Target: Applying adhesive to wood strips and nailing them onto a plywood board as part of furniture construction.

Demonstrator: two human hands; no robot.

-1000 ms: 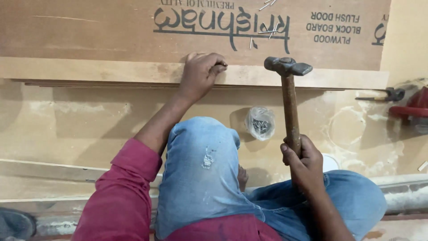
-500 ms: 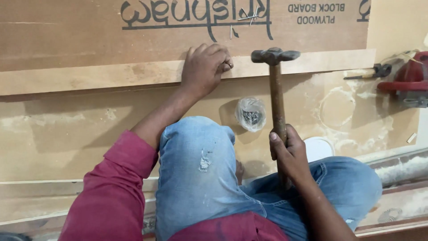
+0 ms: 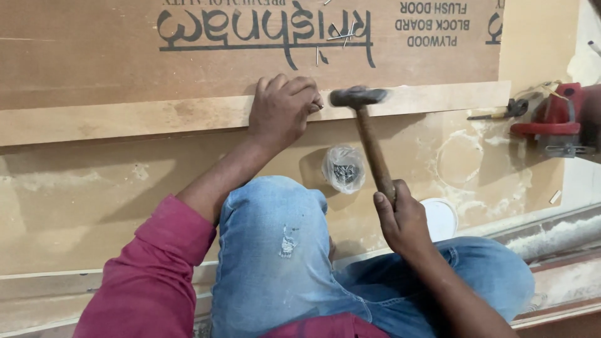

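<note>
One large brown plywood board (image 3: 125, 56) with dark printing lies along the far side of the floor, and one pale wooden strip (image 3: 125, 119) runs along its near edge. One red power tool (image 3: 554, 119) sits past the strip's right end. The left hand (image 3: 282, 109) presses curled on the strip, fingers pinched; what they pinch is too small to tell. The right hand (image 3: 400, 219) is closed around one wooden-handled hammer (image 3: 369, 138), its steel head just beside the left fingertips. One clear bag of small nails (image 3: 343, 169) lies below the strip.

One hammer (image 3: 370, 134). One clear bag of nails (image 3: 343, 169). One white lid (image 3: 440, 218). One red tool (image 3: 554, 119). One big board (image 3: 188, 69). One thin wood strip (image 3: 125, 119). A few loose nails (image 3: 343, 34).
</note>
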